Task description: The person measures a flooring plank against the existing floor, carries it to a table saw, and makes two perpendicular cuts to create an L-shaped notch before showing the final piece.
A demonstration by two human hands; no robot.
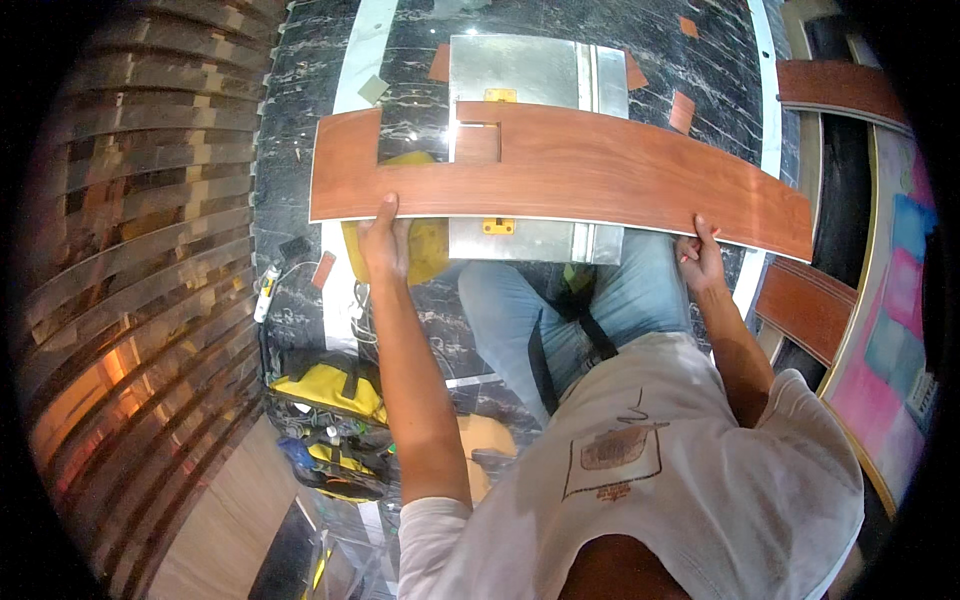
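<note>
A long reddish-brown wood-look plank (590, 165) spans the view in front of me, with a pale near edge. A rectangular notch is cut into its far edge towards the left, and thin lines outline a small rectangle right beside that notch. My left hand (387, 240) grips the near edge at the left, thumb on top and the other fingers mostly hidden beneath. Further right, my right hand (703, 255) holds the same edge, its fingers curled. Below the plank lies a silver metal work table (520, 65) with yellow fittings; whether they touch I cannot tell.
A yellow rounded object (425, 255) shows beneath the plank. Small offcuts (682, 112) lie on the dark marbled floor (440, 345). A yellow-and-black tool bag (325, 390) and a white tube (267, 294) stand left. More brown planks (808, 308) lie right; a slatted wall (150, 250) rises left.
</note>
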